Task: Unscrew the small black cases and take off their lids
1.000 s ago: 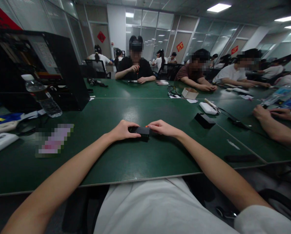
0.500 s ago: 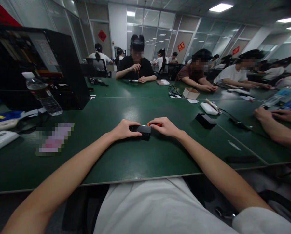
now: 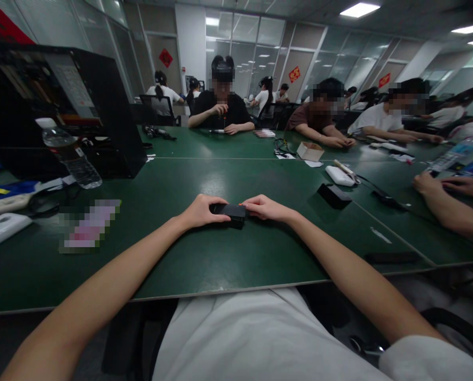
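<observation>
My left hand (image 3: pixel 202 210) is closed around one end of a small black box (image 3: pixel 235 212), thumb on the near side and fingers behind. The box lies low over the green table in front of me. At its right end, my right hand (image 3: pixel 267 207) is closed in a pinch on a small orange-red screwdriver (image 3: pixel 240 204). Only a bit of orange shows past the fingertips; the rest is hidden by the hand. Whether the screwdriver touches the box, I cannot tell.
On the right lie another black box (image 3: pixel 334 196) and a white device (image 3: pixel 340 176). A water bottle (image 3: pixel 70 153) leans by a black computer case (image 3: pixel 121 116) at left; a blurred-out flat item (image 3: pixel 91 225) lies nearer. Co-workers sit across and at right.
My right hand has turned slightly, its fingers now covering most of the orange-red handle that showed before. The left hand and the box have hardly moved.
</observation>
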`<action>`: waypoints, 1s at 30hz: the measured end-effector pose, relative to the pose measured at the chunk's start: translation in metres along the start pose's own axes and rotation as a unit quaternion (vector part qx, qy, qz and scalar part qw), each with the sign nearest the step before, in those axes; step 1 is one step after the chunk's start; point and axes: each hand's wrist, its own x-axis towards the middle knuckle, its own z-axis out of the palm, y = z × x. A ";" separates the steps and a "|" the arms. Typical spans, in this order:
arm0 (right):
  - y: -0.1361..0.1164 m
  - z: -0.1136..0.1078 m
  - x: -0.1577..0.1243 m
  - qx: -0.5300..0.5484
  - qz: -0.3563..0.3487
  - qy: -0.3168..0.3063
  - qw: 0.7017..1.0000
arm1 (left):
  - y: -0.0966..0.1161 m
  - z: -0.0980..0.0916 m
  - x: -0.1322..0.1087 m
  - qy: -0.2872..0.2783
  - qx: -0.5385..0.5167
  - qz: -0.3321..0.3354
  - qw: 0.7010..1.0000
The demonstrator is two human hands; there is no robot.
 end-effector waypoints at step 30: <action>0.024 -0.021 0.002 -0.308 -0.100 0.108 0.940 | -0.008 -0.001 0.010 0.086 -0.223 -0.135 0.962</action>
